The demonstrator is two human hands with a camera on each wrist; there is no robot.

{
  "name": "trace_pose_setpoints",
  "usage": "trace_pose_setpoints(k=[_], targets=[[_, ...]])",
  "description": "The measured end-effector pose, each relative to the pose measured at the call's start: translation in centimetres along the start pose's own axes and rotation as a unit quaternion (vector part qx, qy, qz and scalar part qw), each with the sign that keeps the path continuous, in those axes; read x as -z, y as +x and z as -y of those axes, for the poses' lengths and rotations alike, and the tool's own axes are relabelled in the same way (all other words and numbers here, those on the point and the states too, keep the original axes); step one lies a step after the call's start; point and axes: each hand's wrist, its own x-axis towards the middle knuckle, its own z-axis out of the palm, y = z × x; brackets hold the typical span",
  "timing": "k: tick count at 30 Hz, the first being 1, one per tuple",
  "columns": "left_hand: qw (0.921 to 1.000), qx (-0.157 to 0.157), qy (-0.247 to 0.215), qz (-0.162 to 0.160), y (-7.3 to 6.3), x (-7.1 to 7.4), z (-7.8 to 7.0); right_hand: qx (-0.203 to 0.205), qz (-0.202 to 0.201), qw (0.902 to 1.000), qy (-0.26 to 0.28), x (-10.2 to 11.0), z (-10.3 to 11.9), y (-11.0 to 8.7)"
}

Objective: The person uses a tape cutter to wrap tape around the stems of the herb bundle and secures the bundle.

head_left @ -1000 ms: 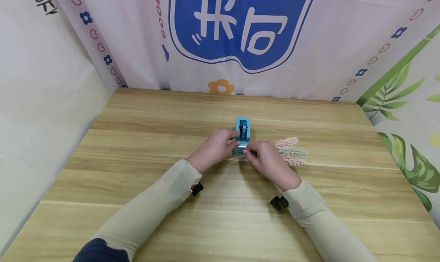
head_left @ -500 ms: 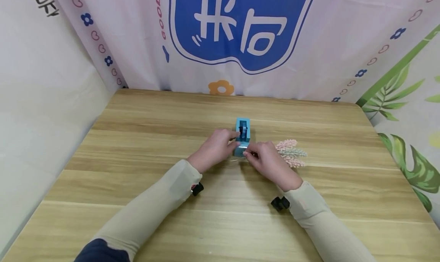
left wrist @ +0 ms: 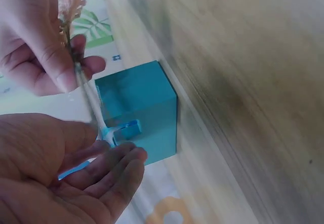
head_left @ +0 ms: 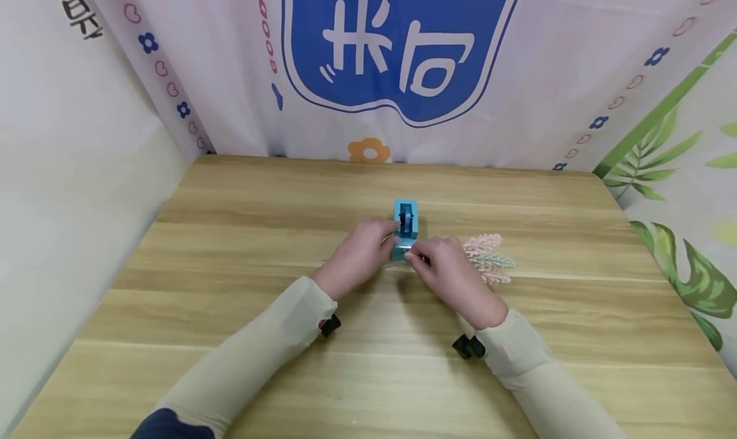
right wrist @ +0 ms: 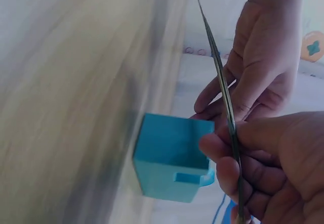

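Note:
A blue tape dispenser [head_left: 405, 219] stands on the table, its body [left wrist: 147, 107] large in the left wrist view. My right hand [head_left: 451, 269] pinches a bundle of artificial flower stems [right wrist: 217, 62] between thumb and fingers in front of the dispenser. The pink and pale green flower heads [head_left: 488, 258] stick out to its right. My left hand [head_left: 358, 253] holds the stems further along, its thumb against them and other fingers fairly straight. A glossy strip of tape [left wrist: 109, 133] shows between the left fingertips and the dispenser's edge; exactly how it touches the stems is unclear.
The wooden table [head_left: 276, 202] extends around both hands. A printed curtain [head_left: 230, 61] hangs behind its far edge, and a leaf-patterned cloth [head_left: 679, 247] lies beyond the right side. A dark wrist device [head_left: 331, 325] is at the left cuff, another [head_left: 469, 347] at the right.
The head view has tilted and shifted slightly. Both hands stay beside the dispenser with the stems between them. A thin stem end now shows left of the left hand.

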Motion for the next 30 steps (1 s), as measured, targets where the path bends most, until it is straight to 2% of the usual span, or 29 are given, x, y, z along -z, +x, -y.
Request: trace_pose_setpoints(k=[3,5,10,14,26,30], targets=[[0.9992,-0.020,0.001,-0.035,-0.9,-0.1,-0.1,-0.001,-0.010,0.9999,-0.003,0.2,0.6,-0.3],[0.9982,-0.038,0.004,-0.045,-1.6,-0.1,-0.2,-0.004,-0.018,0.9998,-0.003,0.3,0.9,-0.5],[0.9963,-0.086,0.010,-0.006,-2.8,0.3,-0.4,-0.005,-0.038,0.9992,-0.007,0.6,1.4,-0.7],[0.9938,-0.109,0.006,0.018,-3.0,0.5,-0.3,-0.006,-0.052,0.9982,-0.028,0.6,1.6,-0.9],[0.9939,-0.106,-0.008,0.030,-2.9,0.4,-0.4,-0.023,-0.058,0.9943,-0.086,0.8,1.9,-1.4],[0.9934,-0.109,-0.006,0.037,-2.9,0.3,-0.4,-0.020,-0.076,0.9939,-0.078,1.0,1.7,-1.5]])
